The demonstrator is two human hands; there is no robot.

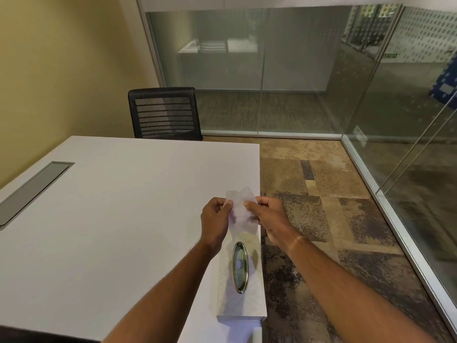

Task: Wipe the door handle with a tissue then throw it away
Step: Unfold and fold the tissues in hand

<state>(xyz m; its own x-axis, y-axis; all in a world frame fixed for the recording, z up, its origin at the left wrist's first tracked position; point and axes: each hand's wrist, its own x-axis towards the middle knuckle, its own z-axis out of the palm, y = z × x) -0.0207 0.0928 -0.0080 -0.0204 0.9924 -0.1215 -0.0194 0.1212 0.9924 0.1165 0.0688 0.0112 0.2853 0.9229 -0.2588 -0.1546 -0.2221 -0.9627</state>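
- Both hands hold one tissue point(241, 214) just above the far end of the tissue box point(241, 278): the left hand point(215, 219) pinches its left edge, the right hand point(268, 219) pinches its right edge, fingers closed on the sheet.
- Tissue hangs flat between the two pinches, its lower edge just over the box, apart from the oval slot point(239, 267).
- Box sits on the table point(111, 219) along the right edge, its near end at the table's near corner.
- No door handle can be made out with certainty; a slanted rail point(418, 154) shows on the glass wall point(371, 120), far right of the box, and may belong to a door. No bin is in view.
- Likely risks: the thin sheet could tear if the two pinches pull apart, and a flat sheet may slip or fold badly on a handle unless bunched first.
- A sleeve or arm brushing the box could push it off, since it lies so near the edge.
- Beyond the box, a mesh chair point(164, 113) stands at the far side of the table, and a cable hatch point(34, 191) lies well to the left.
- Carpet point(321, 219) right of the box looks open, so nothing seems to block the walk to the glass.
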